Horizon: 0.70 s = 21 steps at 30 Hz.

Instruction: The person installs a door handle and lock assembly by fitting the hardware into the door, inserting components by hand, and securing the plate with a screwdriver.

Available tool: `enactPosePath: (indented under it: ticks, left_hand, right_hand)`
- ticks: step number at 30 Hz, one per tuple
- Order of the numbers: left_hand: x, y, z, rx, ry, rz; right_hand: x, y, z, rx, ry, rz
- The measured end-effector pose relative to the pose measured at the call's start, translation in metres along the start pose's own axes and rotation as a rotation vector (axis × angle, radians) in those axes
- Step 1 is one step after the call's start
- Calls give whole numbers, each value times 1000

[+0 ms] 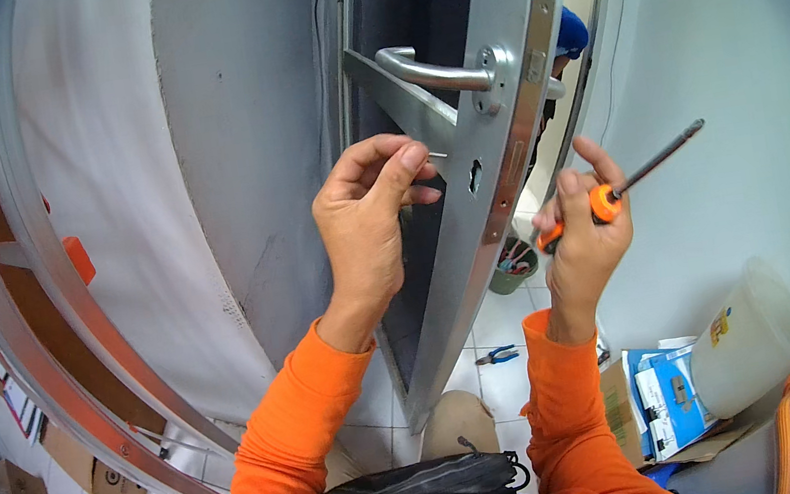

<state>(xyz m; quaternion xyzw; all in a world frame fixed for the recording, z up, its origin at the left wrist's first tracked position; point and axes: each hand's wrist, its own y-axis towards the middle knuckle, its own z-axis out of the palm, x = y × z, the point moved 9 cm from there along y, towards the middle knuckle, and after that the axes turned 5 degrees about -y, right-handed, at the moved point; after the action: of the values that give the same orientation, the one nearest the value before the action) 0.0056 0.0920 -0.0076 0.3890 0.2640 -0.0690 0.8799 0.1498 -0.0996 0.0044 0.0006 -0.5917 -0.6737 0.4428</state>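
Note:
My left hand [360, 216] pinches a thin, screw-like metal pin [439, 155] between thumb and fingertips, just left of the door's edge. In my right hand [583, 231] is a screwdriver [603, 205] with an orange and black handle, its dark shaft tilted up to the right. Between the hands stands a grey metal door [459, 268], partly open. It carries a curved lever handle [441, 74] on a round rose and, lower down, a cut-out hole [475, 177]. A metal lock faceplate [533, 76] runs along its edge. Neither hand touches the door.
Pliers with blue grips [498, 356] lie on the tiled floor by the door. Behind the door sits a green container [516, 265] of tools. To the right are a translucent bin [751, 338] and blue packets [674, 400]. A ladder-like metal frame [46, 245] stands left; cardboard boxes [93, 466] lie beyond.

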Motion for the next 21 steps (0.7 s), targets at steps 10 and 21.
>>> enactPosePath:
  ticks: [10, 21]
  left_hand:
    - [27, -107, -36, -207, -162, -66]
    - [-30, -37, -66, -180, 180, 155]
  right_hand:
    - [8, -97, 63, 335, -431, -343]
    - [-2, -36, 36, -44, -265, -293]
